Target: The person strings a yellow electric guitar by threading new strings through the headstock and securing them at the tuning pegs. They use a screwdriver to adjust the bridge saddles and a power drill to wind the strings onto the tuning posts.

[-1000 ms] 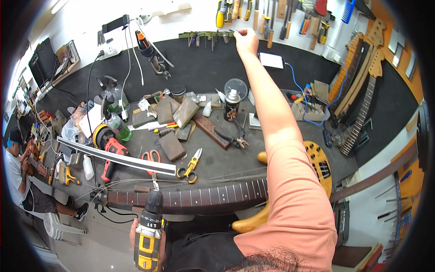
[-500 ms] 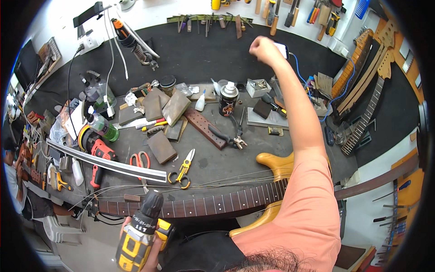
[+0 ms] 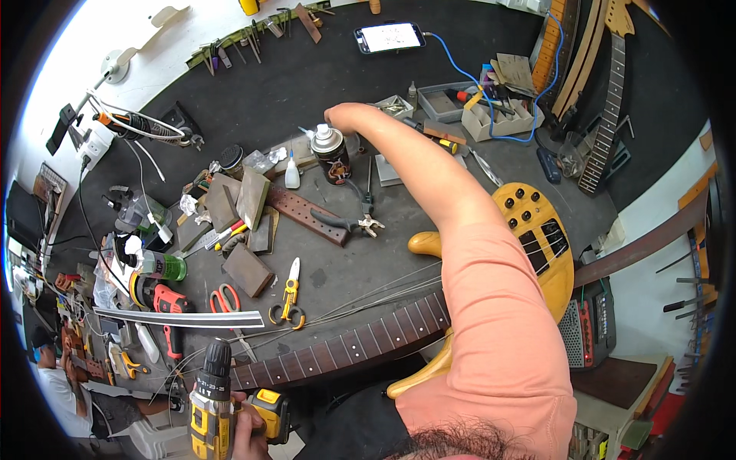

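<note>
My left hand [image 3: 247,431] is wrapped round the handle of a yellow and black cordless drill [image 3: 211,422], its chuck pointing up and away, beside the neck of a bass guitar. My right arm reaches far across the bench, and my right hand [image 3: 343,116] is just behind a black spray can [image 3: 332,157] with a white top. The fingers of that hand are turned away and mostly hidden. The bass has a dark fretboard [image 3: 354,349] and a glossy yellow-brown body [image 3: 558,287]; my right sleeve covers part of it. Loose strings [image 3: 368,295] lie alongside the neck.
Across the bench lie yellow-handled scissors [image 3: 290,295], red-handled scissors [image 3: 225,299], pliers [image 3: 368,225], sanding blocks [image 3: 248,270] and a red power tool [image 3: 170,300]. A phone [image 3: 389,37] on a blue cable is at the back. Another person [image 3: 65,387] sits far left.
My right hand has moved from beside the phone leftward and nearer, to the spray can. The view has turned, uncovering the phone and more of the bass body. The drill stays in my left hand.
</note>
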The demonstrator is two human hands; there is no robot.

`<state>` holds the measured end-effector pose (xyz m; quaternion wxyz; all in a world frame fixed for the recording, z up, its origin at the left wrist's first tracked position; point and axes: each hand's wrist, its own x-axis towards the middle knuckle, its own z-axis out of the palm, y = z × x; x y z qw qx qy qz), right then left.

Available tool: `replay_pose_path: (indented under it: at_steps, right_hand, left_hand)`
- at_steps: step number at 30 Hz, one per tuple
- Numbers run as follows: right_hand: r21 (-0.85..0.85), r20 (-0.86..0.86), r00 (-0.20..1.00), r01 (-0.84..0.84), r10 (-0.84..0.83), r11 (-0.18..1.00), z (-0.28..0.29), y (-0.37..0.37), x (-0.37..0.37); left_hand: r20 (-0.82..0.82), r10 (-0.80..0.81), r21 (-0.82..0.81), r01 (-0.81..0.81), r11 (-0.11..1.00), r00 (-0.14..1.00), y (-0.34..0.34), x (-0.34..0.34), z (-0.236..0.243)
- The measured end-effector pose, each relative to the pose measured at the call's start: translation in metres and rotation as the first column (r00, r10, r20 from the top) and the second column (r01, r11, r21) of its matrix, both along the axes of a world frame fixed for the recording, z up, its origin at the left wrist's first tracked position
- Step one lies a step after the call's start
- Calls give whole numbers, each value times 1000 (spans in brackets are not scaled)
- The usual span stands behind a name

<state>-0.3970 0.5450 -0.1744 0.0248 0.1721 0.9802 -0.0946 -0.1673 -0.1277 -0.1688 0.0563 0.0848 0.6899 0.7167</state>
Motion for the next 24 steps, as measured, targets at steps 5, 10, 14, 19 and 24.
replay_pose_path:
  at_steps: [5, 10, 14, 19, 24]
  right_hand:
    - [135, -93, 995, 58, -46, 989, 11, 14, -4]
    - [431, -23, 1000, 12, -2, 902, 23, 4, -18]
    - [356, 202, 978, -119, 48, 927, 38, -9, -12]
    - [302, 155, 984, -134, 90, 944, 11, -3, -23]
    - [406, 19, 990, -137, 141, 904, -1, -2, -20]
  left_hand:
    - [206, -91, 65, 79, 995, 974, -19, 4, -5]
    - [16, 58, 85, -59, 995, 998, 11, 10, 5]
    - [11, 70, 81, -71, 994, 997, 6, 15, 3]
    - [63, 77, 64, -81, 995, 995, -2, 21, 8]
    - [47, 126, 102, -130, 986, 991, 16, 22, 14]
